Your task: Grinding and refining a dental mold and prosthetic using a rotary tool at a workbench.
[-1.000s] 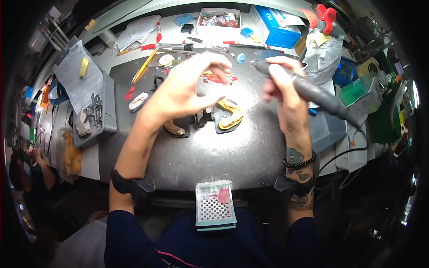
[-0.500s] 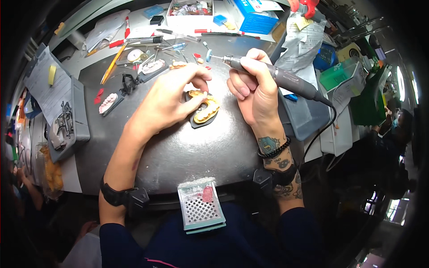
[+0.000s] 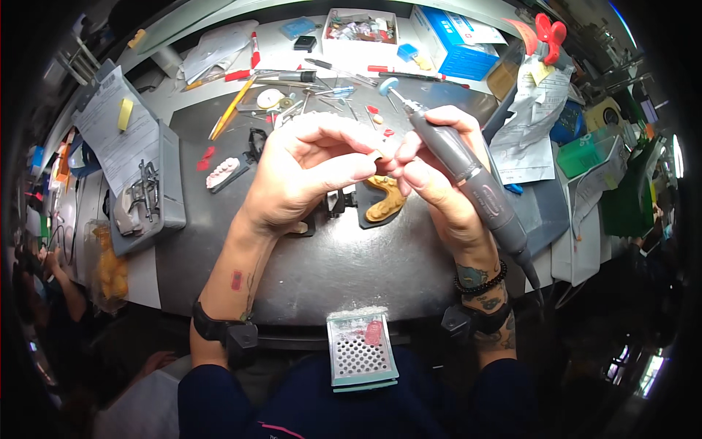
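Observation:
My left hand (image 3: 303,168) pinches a tiny dark and gold-coloured piece (image 3: 377,156) between thumb and fingertips. The piece is too small to name, possibly a dental crown. Fingertips of my right hand (image 3: 442,183) meet it from the other side. That hand also holds a dark grey rotary handpiece (image 3: 482,192), tilted up and left, its tip carrying a pale blue disc (image 3: 387,86). Below the fingers lies a yellow-tan dental model (image 3: 387,205) on a dark base. Partly hidden by my left hand, a dark hinged holder (image 3: 338,203) sits beside it.
A pinkish-white dental model (image 3: 223,175) rests at left on the metal bench top (image 3: 307,282). Burs, pens and a yellow pencil (image 3: 232,110) lie at the back. Grey trays (image 3: 170,183) flank the bench. A perforated metal plate (image 3: 362,351) juts from the front edge.
Both hands have come together above the yellow-tan model, which the left hand has left. The small piece is now between the fingertips. The handpiece has swung steeper. The whole view has shifted.

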The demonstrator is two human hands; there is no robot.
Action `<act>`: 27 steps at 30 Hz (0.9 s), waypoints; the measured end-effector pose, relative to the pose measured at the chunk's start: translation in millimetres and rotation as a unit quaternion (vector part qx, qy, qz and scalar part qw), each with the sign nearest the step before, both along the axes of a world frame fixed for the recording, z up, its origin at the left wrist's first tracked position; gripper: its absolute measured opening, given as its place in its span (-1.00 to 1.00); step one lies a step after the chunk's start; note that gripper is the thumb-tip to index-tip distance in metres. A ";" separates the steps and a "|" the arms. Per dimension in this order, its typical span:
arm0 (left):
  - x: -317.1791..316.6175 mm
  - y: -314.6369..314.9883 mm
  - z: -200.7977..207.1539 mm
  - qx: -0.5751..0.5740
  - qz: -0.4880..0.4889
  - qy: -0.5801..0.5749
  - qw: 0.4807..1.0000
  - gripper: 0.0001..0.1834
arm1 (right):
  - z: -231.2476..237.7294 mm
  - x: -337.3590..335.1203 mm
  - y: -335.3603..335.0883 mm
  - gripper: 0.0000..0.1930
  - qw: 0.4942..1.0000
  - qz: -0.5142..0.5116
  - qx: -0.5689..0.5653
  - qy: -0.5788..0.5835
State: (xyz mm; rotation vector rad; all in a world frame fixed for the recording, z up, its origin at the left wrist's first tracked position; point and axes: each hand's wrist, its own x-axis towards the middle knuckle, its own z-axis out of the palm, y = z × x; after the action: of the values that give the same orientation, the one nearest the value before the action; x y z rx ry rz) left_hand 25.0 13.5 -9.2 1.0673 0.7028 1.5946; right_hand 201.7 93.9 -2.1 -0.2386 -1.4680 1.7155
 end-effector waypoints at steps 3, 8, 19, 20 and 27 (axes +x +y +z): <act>-0.8 1.3 -3.4 0.013 0.001 0.008 1.000 -0.83 | -3.6 2.1 5.2 -0.57 1.000 0.000 0.002 0.001; 2.3 1.8 0.4 -0.020 0.012 0.005 1.000 -0.82 | -0.2 10.6 8.6 -0.45 0.999 0.016 0.005 0.039; 2.7 0.3 1.1 -0.014 -0.027 -0.065 0.997 -0.84 | -13.0 8.6 12.5 -0.58 0.972 0.148 -0.093 0.160; 2.7 -0.4 1.4 -0.019 -0.030 -0.073 0.997 -0.84 | -14.2 9.3 13.9 -0.59 0.969 0.162 -0.097 0.159; 3.7 3.4 -1.4 -0.016 -0.044 -0.124 0.991 -0.80 | -8.1 10.4 8.3 -0.59 0.989 0.093 -0.087 0.082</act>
State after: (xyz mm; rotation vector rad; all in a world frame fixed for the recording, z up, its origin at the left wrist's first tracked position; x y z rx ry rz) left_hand 28.7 16.9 -10.6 0.8458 0.5045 1.5995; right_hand 212.1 102.2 -10.2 -0.0506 -1.2546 1.9664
